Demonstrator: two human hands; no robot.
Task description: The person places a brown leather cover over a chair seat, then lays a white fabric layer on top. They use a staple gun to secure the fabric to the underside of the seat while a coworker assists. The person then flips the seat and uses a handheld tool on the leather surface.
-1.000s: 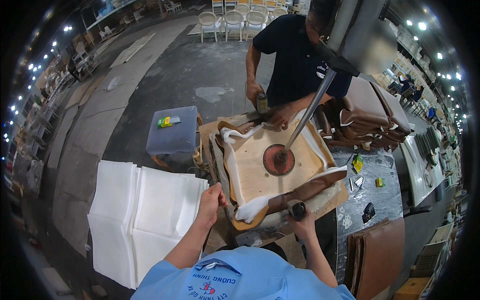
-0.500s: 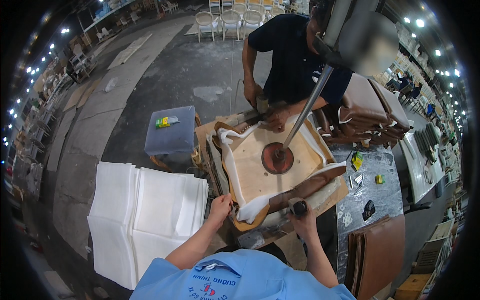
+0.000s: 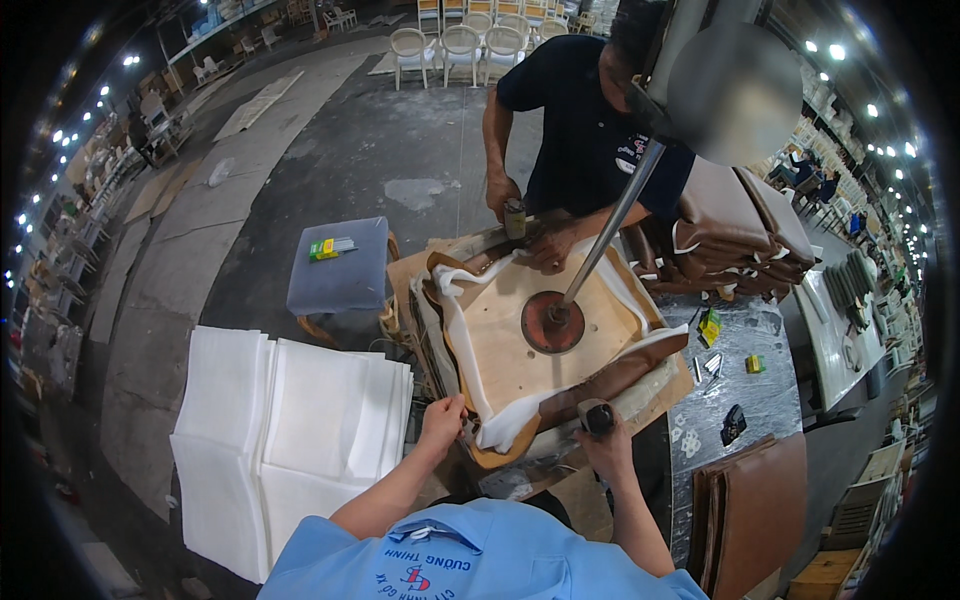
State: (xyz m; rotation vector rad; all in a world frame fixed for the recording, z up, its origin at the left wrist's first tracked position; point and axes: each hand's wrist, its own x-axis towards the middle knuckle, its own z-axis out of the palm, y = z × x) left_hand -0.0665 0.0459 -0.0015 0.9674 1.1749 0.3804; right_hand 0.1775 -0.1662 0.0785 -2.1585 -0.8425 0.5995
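A wooden seat panel (image 3: 500, 320) lies underside up, pressed by a round red disc (image 3: 552, 322) on a metal rod (image 3: 612, 225). White padding (image 3: 508, 425) and a brown leather cover (image 3: 610, 382) fold up around its edges. My left hand (image 3: 441, 424) is closed, its fingers pinching the cover's edge at the near left corner. In my right hand (image 3: 608, 452) is a staple gun (image 3: 597, 418), held beside the near side of the panel. Across from me, a co-worker's hand (image 3: 545, 248) rests on the far edge, while the other grips a staple gun (image 3: 514, 218).
White padding sheets (image 3: 320, 410) are stacked at my left, beyond them a grey-blue padded stool (image 3: 340, 265) carrying a staple box. On my right stand a plastic-covered table (image 3: 735, 385) with staple packs, brown leather pieces (image 3: 755, 510) and stacked brown cushions (image 3: 735, 225).
The co-worker's head and shoulders have shifted slightly, and the view has tilted a little. My two hands keep nearly the same places on the seat.
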